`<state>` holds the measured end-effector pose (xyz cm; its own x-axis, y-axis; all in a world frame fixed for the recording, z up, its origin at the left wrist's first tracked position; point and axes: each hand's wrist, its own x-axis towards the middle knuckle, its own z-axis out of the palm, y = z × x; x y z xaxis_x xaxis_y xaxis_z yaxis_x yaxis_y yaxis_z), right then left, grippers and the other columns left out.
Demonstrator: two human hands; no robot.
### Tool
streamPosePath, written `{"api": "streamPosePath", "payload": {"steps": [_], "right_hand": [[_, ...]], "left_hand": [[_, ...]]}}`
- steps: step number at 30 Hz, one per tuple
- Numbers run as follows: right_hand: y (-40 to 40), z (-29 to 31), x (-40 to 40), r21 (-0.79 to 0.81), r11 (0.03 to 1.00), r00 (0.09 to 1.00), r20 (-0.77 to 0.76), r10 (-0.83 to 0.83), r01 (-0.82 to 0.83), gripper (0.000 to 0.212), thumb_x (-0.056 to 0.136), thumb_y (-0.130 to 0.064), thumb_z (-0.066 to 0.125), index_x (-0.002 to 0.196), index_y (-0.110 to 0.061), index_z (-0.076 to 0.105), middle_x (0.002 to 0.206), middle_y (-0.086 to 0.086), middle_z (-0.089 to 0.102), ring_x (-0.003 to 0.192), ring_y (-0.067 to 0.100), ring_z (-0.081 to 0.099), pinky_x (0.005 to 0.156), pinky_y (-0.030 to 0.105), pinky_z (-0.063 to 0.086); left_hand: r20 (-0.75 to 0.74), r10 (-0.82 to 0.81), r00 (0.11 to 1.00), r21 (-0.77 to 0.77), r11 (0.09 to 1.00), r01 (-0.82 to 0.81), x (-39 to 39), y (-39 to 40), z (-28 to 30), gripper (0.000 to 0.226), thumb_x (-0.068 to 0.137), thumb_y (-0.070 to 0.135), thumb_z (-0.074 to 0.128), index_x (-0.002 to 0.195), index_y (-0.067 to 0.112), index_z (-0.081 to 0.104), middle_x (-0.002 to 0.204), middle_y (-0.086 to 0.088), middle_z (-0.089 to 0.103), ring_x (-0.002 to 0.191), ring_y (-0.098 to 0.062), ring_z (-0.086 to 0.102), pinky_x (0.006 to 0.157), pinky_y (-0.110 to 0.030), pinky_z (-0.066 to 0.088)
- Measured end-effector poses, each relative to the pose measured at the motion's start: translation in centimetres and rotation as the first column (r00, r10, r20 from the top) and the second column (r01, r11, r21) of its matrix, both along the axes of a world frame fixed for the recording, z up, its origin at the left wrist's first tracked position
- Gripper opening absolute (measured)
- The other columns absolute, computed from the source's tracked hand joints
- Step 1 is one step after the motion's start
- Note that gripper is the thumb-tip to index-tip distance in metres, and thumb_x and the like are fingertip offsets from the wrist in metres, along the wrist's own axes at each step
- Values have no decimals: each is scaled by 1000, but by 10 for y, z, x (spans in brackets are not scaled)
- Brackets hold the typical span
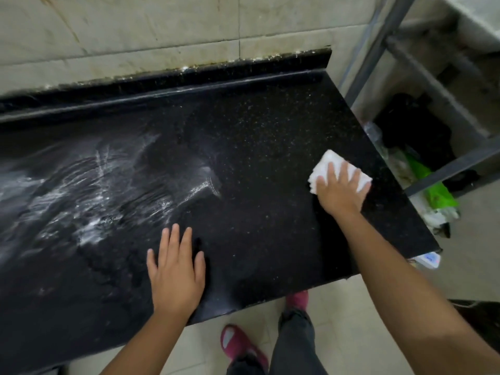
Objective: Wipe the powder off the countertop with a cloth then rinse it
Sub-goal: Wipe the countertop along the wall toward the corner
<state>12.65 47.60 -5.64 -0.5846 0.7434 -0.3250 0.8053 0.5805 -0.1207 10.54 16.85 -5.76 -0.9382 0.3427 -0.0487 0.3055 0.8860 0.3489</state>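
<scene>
Wiping step: right hand (341, 188) presses cloth (328, 161) flat-fingered, right of the powder (89, 201). Left hand (176, 272) rests flat on countertop (270, 125). Next, likely sweep cloth left through powder.

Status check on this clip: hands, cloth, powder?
Right hand presses cloth flat near counter's right edge. Left hand flat on counter, empty. Powder smeared at left. Nothing blocking.
</scene>
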Motion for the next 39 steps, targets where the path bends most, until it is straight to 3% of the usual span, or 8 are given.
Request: {"api": "streamPosePath", "payload": {"steps": [6,9,14,22,26,29,34,39], "right_hand": [[-89,-14,52,84,919,923,26,384,-385,73,80,-58,-11,147,-33,-2,157,-6,-9,144,21,-8,114,48,-5],[-64,-15,80,109,974,978,-38,206,-201,91,67,-58,-14,148,-29,14,157,-4,7,144,22,4,114,49,0],[-32,-10,120,82,995,996,-75,-47,53,52,100,-35,17,148,-14,17,156,4,12,143,26,6,113,45,5],[-58,-12,159,-33,974,914,-341,-222,225,73,83,-38,13,141,2,30,152,17,21,142,37,9,113,49,11],[-73,-12,141,84,996,989,-136,53,-42,62,98,-44,11,141,-6,35,151,14,28,139,39,20,108,58,18],[-84,-5,99,162,947,961,21,276,-276,73,98,-44,-1,128,-7,54,135,18,50,121,46,47,90,69,34],[-150,-9,35,51,861,862,58,504,-506,84,71,-50,-19,149,-24,-2,157,4,-9,144,30,-8,113,53,-7],[-236,-22,47,100,692,687,-80,722,-715,52,97,-40,10,131,-20,45,134,8,53,131,34,34,108,48,6]], "left_hand": [[52,70,996,-34,997,-68,-7,-38,3,62,85,37,25,137,7,39,148,-12,29,140,-24,15,111,-51,8],[63,-10,998,-41,999,13,-2,-30,5,65,85,42,21,134,6,45,145,-14,36,137,-22,21,109,-52,14],[61,-259,964,-129,956,265,14,12,10,48,83,31,34,113,9,64,121,-16,61,113,-36,56,83,-60,43],[89,-322,943,-179,926,333,16,23,3,47,83,33,33,112,13,65,120,-13,62,114,-33,56,81,-57,46],[47,-201,978,-173,963,206,-5,-17,-2,50,83,36,34,115,11,63,124,-17,58,119,-35,51,86,-61,41],[90,-12,996,-182,983,28,-13,-53,-2,51,93,43,29,139,22,38,150,-10,27,141,-28,16,109,-55,13],[126,156,980,-219,968,-126,-16,-93,-4,54,95,44,29,146,29,16,156,-1,2,142,-20,-8,112,-47,-3],[152,216,964,-242,954,-176,-18,-107,-5,55,95,48,27,146,30,14,156,-1,-1,142,-19,-10,112,-46,-6]]}}
